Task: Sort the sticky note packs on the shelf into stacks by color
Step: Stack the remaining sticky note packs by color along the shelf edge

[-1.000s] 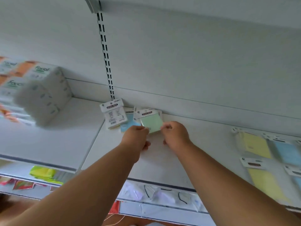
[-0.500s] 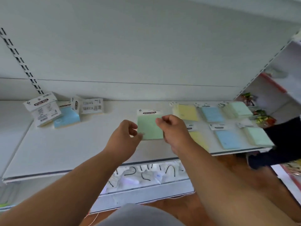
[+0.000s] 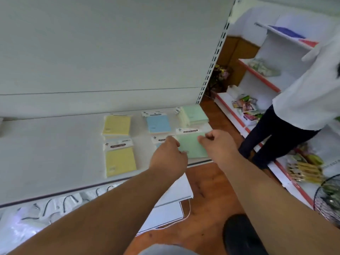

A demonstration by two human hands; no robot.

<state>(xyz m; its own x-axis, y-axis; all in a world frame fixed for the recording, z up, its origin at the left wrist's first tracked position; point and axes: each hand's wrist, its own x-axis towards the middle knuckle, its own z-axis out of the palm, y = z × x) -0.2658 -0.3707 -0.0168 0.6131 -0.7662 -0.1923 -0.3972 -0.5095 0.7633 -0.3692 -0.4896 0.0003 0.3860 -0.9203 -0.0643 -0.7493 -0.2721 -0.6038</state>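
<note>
I hold a green sticky note pack (image 3: 191,147) with a white header card between both hands, low over the front right corner of the white shelf (image 3: 55,155). My left hand (image 3: 168,159) pinches its left edge and my right hand (image 3: 219,146) its right edge. Behind it lies a green stack (image 3: 195,115). A blue pack (image 3: 159,124) sits in the middle at the back, and another blue pack (image 3: 159,140) in front of it is mostly hidden by my left hand. Two yellow packs lie further left, one at the back (image 3: 116,126) and one in front (image 3: 120,161).
A person in a white top and dark trousers (image 3: 294,111) stands close on the right beside another shelf unit (image 3: 261,76) with goods. A lower shelf (image 3: 55,203) holds white packets. A wire fan guard (image 3: 329,197) shows at the right edge.
My view has swung right along the shelf. Both hands have carried the green pack from the left pile to the right end, by the green stack.
</note>
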